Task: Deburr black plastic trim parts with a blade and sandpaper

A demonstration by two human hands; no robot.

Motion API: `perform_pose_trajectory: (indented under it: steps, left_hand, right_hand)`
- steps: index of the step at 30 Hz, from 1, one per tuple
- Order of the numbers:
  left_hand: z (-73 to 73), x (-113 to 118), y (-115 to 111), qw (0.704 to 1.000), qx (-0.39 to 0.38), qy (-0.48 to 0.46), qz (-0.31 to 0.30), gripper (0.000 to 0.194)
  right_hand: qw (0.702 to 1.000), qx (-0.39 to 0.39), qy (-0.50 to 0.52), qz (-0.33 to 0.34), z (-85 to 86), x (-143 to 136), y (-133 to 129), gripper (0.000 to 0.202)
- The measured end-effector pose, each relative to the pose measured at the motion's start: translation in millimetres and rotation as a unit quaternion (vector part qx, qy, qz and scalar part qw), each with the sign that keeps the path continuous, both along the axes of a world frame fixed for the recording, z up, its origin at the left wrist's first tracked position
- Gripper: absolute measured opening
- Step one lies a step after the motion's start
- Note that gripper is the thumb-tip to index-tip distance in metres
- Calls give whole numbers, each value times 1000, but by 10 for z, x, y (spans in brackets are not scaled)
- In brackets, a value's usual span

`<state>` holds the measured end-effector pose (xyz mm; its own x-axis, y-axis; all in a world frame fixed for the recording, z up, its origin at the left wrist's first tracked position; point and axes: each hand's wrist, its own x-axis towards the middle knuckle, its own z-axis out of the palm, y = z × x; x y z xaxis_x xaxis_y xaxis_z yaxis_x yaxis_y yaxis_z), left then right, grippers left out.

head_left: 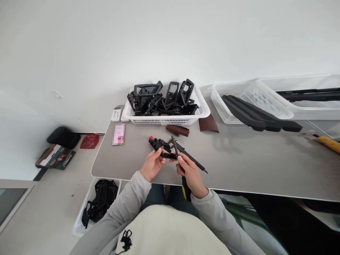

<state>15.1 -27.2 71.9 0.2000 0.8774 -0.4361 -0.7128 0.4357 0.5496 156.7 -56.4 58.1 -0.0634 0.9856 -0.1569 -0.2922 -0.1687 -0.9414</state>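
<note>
My left hand (154, 163) is closed on a black plastic bracket (158, 143) with clips and a small red piece at its far left end. In my right hand (190, 173) is a file (174, 144) with a black and yellow handle; its narrow dark blade points away from me and crosses the bracket's right end. Whether the blade touches the bracket, I cannot tell. A black caliper (190, 156) lies slantwise on the table just beyond my right hand. Behind the bracket sits a dark red trim piece (178, 130).
A white basket (164, 121) full of black plastic frames stands at the back. Right of it are a curved maroon panel (208, 124) and a basket (225, 118) with long black strips (255, 115) overhanging its front. More black parts fill a bin (79, 223) below left.
</note>
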Motion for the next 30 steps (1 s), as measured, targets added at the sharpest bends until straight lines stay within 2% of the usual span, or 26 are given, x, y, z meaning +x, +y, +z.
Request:
perform_pose_trajectory:
  steps: [3, 5, 8, 9, 12, 14, 19, 25, 30]
  left_hand:
    - [-16, 39, -61, 1000, 8, 10, 28, 20]
    - [-17, 75, -100, 997, 6, 27, 75, 26]
    - [-4, 114, -138, 990, -1, 52, 131, 46]
    - [-2, 119, -143, 990, 2, 56, 129, 48]
    - [-19, 110, -139, 995, 24, 57, 82, 36]
    - [-48, 101, -129, 995, 42, 67, 63, 34]
    - [-120, 100, -121, 990, 72, 108, 51, 30]
    - [-104, 83, -107, 987, 104, 83, 89, 33]
    - [-85, 94, -105, 980, 142, 83, 114, 32]
  right_hand:
    - [1000, -5, 6, -14, -24, -9, -2, 48]
    - [1000, -5, 5, -19, -39, -16, -4, 48]
    - [1000, -3, 0, -26, -60, -36, -2, 49]
    - [1000, -3, -3, -27, -66, -41, 0, 49]
    - [1000, -2, -17, -24, -81, -55, 0, 51]
    - [999, 1, -28, -22, -93, -64, -4, 52]
    - [999, 4, -43, -20, -116, -76, -10, 56]
    - [998, 28, -53, -26, -37, 21, -89, 62]
    - [992, 17, -111, 52, 54, 131, -282, 62]
